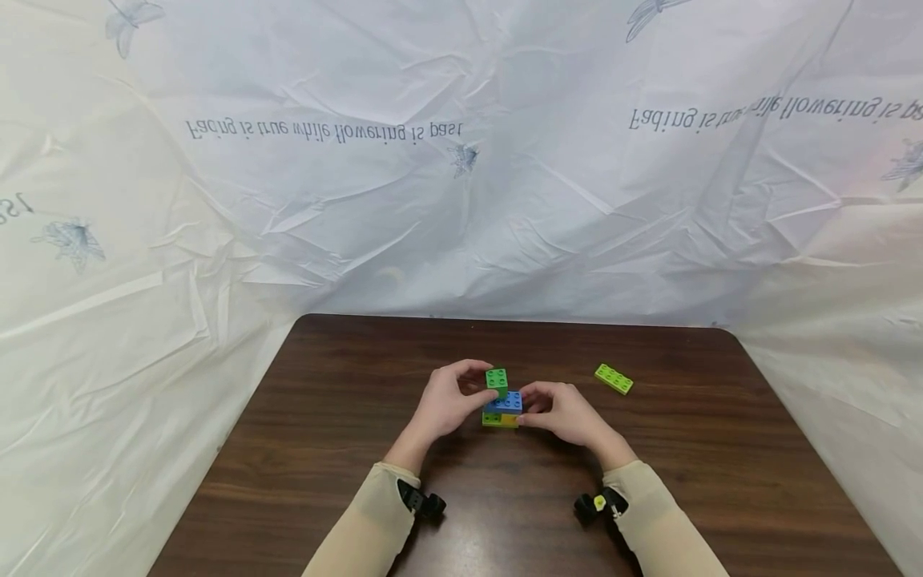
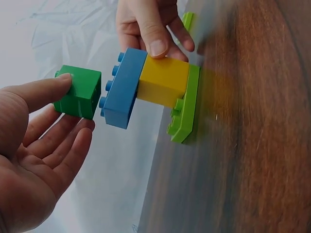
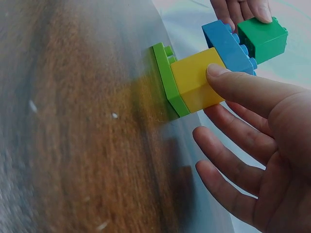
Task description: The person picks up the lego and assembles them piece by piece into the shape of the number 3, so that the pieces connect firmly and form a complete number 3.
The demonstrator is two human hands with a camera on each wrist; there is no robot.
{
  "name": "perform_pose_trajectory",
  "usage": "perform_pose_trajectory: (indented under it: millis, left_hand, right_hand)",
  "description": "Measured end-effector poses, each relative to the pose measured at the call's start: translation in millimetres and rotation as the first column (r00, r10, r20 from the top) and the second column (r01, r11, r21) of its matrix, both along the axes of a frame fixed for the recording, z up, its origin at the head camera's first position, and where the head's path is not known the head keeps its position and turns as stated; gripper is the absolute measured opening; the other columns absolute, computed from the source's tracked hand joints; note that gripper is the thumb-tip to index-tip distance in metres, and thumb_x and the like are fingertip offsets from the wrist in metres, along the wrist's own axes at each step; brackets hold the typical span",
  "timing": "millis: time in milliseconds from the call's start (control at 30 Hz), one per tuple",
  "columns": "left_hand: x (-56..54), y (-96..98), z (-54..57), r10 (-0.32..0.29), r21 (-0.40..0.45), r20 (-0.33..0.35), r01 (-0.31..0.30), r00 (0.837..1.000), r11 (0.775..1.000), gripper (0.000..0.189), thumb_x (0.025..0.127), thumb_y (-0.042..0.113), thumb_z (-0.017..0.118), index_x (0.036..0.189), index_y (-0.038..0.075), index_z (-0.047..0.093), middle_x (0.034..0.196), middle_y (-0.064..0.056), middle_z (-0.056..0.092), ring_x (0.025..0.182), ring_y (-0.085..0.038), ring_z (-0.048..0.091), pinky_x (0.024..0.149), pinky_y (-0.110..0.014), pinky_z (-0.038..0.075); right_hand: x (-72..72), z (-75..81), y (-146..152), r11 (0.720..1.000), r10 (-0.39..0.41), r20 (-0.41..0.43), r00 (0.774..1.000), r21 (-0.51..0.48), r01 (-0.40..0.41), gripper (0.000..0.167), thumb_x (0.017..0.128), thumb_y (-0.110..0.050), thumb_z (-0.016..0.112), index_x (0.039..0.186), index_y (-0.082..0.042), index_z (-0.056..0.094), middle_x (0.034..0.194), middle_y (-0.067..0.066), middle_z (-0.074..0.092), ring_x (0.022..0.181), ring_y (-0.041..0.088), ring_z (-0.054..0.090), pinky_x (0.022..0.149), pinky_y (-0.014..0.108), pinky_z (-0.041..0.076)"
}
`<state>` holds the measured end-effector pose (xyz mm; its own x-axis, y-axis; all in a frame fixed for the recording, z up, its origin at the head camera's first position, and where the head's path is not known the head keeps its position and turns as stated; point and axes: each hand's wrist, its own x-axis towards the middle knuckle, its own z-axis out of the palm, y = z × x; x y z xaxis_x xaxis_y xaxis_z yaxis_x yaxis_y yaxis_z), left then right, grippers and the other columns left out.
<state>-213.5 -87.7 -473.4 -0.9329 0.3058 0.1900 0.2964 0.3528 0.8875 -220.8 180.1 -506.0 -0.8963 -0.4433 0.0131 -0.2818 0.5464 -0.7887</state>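
Observation:
My left hand (image 1: 445,402) pinches a square green brick (image 2: 80,92) between thumb and fingers. It hovers just over the studs of a blue brick (image 2: 125,90), with a narrow gap between them in the left wrist view. Beneath the blue brick sits a yellow brick (image 3: 194,80), joined to one end of a flat lime-green plate (image 2: 188,104) on the table. From the other side my right hand (image 1: 570,413) grips the yellow brick, its thumb (image 3: 238,82) against the near face. Some of its fingertips are hidden behind the stack.
Another lime-green plate (image 1: 614,379) lies loose on the dark wooden table (image 1: 346,361), to the right of and beyond the stack. A printed white sheet (image 1: 461,232) hangs behind the table's far edge. Small black cameras (image 1: 425,505) are strapped at both wrists.

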Motion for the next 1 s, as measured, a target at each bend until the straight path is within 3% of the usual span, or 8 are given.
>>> perform_pose_trajectory:
  millis: [433, 1000]
  left_hand:
    - [4.8, 9.2, -4.8, -0.076, 0.007, -0.033, 0.077, 0.997, 0.997, 0.035, 0.098, 0.02, 0.082, 0.132, 0.013, 0.073, 0.119, 0.0, 0.075, 0.109, -0.027, 0.073, 0.092, -0.038, 0.059]
    - [8.2, 16.4, -7.5, -0.067, -0.01, -0.049, 0.067, 0.997, 0.998, 0.038, 0.099, 0.021, 0.082, 0.134, 0.011, 0.073, 0.122, -0.003, 0.074, 0.113, -0.03, 0.071, 0.091, -0.038, 0.06]
  right_hand:
    - [0.5, 1.0, 1, 1.0, 0.016, -0.015, 1.0, -0.001, -0.016, 0.034, 0.096, -0.029, 0.085, 0.125, -0.015, 0.075, 0.106, -0.005, 0.076, 0.092, 0.013, 0.071, 0.079, 0.033, 0.059]
    - [-0.4, -1.0, 1, 1.0, 0.019, -0.022, 1.0, 0.002, -0.019, 0.033, 0.096, -0.028, 0.084, 0.125, -0.016, 0.075, 0.105, -0.006, 0.075, 0.091, 0.013, 0.071, 0.077, 0.032, 0.058]
